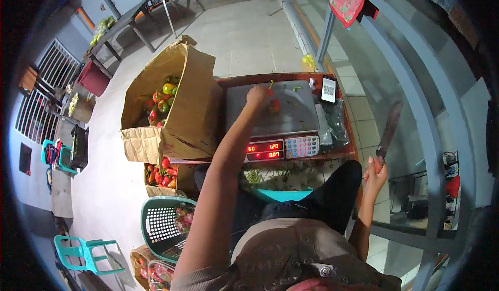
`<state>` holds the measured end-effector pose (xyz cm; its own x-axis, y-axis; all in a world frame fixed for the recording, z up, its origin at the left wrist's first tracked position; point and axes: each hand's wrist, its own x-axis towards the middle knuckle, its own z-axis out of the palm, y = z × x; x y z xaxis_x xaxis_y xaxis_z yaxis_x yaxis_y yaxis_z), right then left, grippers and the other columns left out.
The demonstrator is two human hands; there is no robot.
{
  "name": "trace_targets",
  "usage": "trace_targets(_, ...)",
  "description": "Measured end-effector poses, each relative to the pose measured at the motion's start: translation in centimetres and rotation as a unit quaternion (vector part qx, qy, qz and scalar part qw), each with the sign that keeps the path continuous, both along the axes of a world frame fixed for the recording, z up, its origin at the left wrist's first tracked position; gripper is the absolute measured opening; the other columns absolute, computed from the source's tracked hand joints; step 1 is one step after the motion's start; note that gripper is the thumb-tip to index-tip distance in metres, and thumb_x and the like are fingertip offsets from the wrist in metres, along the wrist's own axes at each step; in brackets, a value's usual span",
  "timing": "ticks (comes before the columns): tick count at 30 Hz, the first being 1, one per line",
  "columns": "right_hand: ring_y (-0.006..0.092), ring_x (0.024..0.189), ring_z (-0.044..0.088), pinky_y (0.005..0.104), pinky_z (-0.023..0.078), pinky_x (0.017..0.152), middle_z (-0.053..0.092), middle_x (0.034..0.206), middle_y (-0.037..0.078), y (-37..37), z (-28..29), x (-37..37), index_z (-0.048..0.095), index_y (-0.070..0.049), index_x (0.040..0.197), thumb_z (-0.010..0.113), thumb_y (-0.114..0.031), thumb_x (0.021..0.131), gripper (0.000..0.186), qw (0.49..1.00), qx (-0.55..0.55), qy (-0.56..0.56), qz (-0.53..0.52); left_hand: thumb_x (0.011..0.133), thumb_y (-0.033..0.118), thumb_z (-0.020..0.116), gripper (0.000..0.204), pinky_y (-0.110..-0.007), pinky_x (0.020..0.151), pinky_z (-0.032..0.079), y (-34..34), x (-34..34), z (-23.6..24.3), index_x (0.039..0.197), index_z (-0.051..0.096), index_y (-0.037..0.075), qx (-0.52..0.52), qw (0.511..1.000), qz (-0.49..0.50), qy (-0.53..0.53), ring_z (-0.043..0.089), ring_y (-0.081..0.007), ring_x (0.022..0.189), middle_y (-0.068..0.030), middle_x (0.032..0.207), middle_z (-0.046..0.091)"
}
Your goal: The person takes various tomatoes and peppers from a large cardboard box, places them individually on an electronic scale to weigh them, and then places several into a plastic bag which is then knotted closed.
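Observation:
My left hand (257, 98) reaches over the steel weighing plate (241, 122) of a digital scale. Its fingers are closed at a red pepper (274, 105) with a green stem; their tips are partly hidden. Green scraps (297, 89) lie on the plate. Below it glow the scale's red display (265, 150) and a keypad (301, 146). Out to the right, my right hand (375, 175) is wrapped round the handle of a knife (390, 130). The long, dark blade points up and away from me, beside the railing.
Left of the scale stands a tall cardboard box (200, 93) of red and green peppers. A green basket (150, 215) and a smaller box of peppers (165, 174) are lower left. A phone (328, 89) and plastic bags (337, 122) lie right; a grey railing (423, 83) rises beyond.

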<state>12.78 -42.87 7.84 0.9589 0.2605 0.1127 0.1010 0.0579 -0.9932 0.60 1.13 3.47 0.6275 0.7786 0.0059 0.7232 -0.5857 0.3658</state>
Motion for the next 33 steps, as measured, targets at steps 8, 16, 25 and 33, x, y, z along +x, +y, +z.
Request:
trace_targets(8,0.0039,0.043,0.037,0.0195,0.03,0.039,0.044,0.057,-0.002,2.2,0.6,-0.6,0.054,-0.002,0.085,0.067,-0.015,0.085,0.018,0.999,0.013,0.027,0.016,0.082,0.035,0.059,0.033,-0.038,0.072,0.051,6.3,-2.8,1.2,0.096,0.068,0.006,-0.01,0.991,-0.135,-0.019,0.065,-0.0225,0.078,-0.014,0.088,0.068)
trace_targets(16,0.0039,0.044,0.038,0.0198,0.03,0.039,0.044,0.057,-0.003,2.2,1.4,-0.7,0.055,-0.002,0.086,0.067,-0.015,0.085,0.019,0.999,-0.033,0.0,0.015,0.087,0.019,0.053,0.023,-0.03,0.066,0.047,15.3,-27.6,16.1,0.102,0.061,0.004,-0.025,0.987,-0.003,-0.156,0.056,-0.0164,0.074,-0.0059,0.089,0.061)
trace_targets(25,0.0042,0.045,0.04,0.0194,0.031,0.039,0.046,0.059,-0.002,2.6,1.8,-1.1,0.055,0.0,0.09,0.067,-0.014,0.084,0.02,0.999,-0.043,-0.001,-0.001,0.079,0.041,0.059,0.043,-0.039,0.072,0.05,10.4,-30.6,9.7,0.104,0.065,0.007,-0.088,0.951,0.105,0.277,0.064,-0.0307,0.088,-0.0198,0.103,0.064)
trace_targets(33,0.0041,0.045,0.04,0.02,0.031,0.039,0.046,0.059,-0.002,1.9,1.4,-1.3,0.056,-0.004,0.083,0.068,-0.015,0.084,0.016,0.998,-0.05,-0.024,0.018,0.08,0.037,0.057,0.04,-0.042,0.076,0.05,12.4,-33.4,6.2,0.103,0.066,0.006,0.015,0.957,0.099,0.273,0.064,-0.0308,0.095,-0.0175,0.105,0.065)
